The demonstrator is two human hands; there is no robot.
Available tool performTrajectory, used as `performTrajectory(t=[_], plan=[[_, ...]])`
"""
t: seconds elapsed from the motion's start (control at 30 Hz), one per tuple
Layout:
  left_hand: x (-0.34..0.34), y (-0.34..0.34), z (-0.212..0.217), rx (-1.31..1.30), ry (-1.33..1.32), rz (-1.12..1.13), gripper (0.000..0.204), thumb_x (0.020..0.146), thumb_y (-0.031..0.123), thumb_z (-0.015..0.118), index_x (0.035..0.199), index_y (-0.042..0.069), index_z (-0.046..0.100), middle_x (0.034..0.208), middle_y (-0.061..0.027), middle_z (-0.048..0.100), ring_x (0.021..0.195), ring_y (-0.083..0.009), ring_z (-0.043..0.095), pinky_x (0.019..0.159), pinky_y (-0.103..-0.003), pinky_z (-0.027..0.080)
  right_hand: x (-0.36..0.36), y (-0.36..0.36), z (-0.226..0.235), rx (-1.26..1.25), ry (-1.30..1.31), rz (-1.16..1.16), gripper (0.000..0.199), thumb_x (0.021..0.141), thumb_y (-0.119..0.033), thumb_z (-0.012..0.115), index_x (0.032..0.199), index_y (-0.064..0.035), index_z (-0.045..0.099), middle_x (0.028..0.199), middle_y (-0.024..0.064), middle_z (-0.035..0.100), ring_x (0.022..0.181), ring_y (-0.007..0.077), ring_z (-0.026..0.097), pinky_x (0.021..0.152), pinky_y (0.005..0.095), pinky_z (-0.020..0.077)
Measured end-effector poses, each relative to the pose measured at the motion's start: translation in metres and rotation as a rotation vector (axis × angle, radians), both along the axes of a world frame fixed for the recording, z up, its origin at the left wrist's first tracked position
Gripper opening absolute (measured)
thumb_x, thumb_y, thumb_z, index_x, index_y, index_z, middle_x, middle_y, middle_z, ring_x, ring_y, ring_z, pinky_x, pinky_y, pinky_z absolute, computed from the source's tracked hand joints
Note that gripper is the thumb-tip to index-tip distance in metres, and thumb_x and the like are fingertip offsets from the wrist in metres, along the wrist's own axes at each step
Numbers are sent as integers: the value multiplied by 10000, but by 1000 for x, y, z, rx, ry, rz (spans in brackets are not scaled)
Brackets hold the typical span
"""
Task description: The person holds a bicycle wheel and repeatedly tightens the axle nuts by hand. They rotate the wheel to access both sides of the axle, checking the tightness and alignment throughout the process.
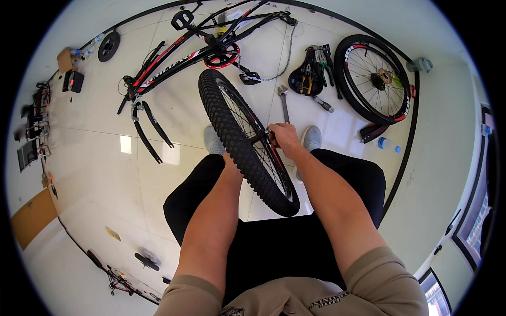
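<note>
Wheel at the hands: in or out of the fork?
Out: the fork is bare, and the wheel is apart from it, right hand at its hub.

A knobby-tyred wheel (256, 138) leans mid-frame — right hand (286, 136) at its hub — below a bicycle frame (176, 69), upper left of centre.

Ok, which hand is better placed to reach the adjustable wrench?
Likely your right hand: it's on the same side of the wheel as the adjustable wrench, which appears just beyond it. Your left hand is mostly hidden behind the wheel.
</note>
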State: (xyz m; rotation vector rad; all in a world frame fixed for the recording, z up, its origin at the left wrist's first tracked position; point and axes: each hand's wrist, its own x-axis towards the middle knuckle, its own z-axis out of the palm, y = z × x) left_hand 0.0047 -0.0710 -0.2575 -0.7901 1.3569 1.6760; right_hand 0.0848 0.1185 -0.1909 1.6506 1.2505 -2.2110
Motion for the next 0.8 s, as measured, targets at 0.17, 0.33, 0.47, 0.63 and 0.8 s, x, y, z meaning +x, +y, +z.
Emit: performTrajectory(t=[0.17, 0.33, 0.47, 0.63, 0.8], plan=[[-26, -35, -39, -156, -61, -140, 231, 1028, 285, 523, 965, 68, 571, 749, -71, 569, 582, -242, 562, 631, -441, 582, -16, -10, 6, 50, 44, -2, 239, 872, -151, 634, 978, 57, 687, 704, 89, 623, 540, 162, 564, 498, 335, 516], [16, 45, 51, -487, -247, 88, 335, 962, 408, 590, 912, 77, 598, 725, -50, 541, 616, -226, 552, 611, -482, 479, 20, 9, -23, 83, -28, -4, 272, 880, -170, 659, 1026, 56, 697, 736, 94, 641, 552, 173, 593, 513, 326, 530], [9, -7, -5, -179, -201, 206, 292, 918, 359, 604, 825, 87, 560, 664, -26, 512, 542, -175, 463, 534, -387, 361, -9, -10, 2, 45, 53, 82, 252, 914, -164, 654, 1055, 44, 674, 751, 63, 616, 572, 133, 551, 536, 311, 516], [3, 22, 45, -303, -214, 105, 142, 858, 195, 654, 879, 75, 580, 710, -45, 572, 586, -174, 525, 550, -414, 382, -7, -6, 11, 38, 2, 51, 210, 946, -150, 634, 1043, 34, 663, 743, 50, 585, 567, 125, 519, 542, 319, 504], [-6, 17, 68, -282, -315, 144, 166, 869, 145, 577, 1015, 68, 598, 880, -61, 598, 738, -211, 564, 767, -493, 441, -7, -7, 15, 51, 38, 68, 212, 971, -190, 637, 1004, 19, 655, 736, 32, 571, 567, 116, 501, 527, 308, 449]])
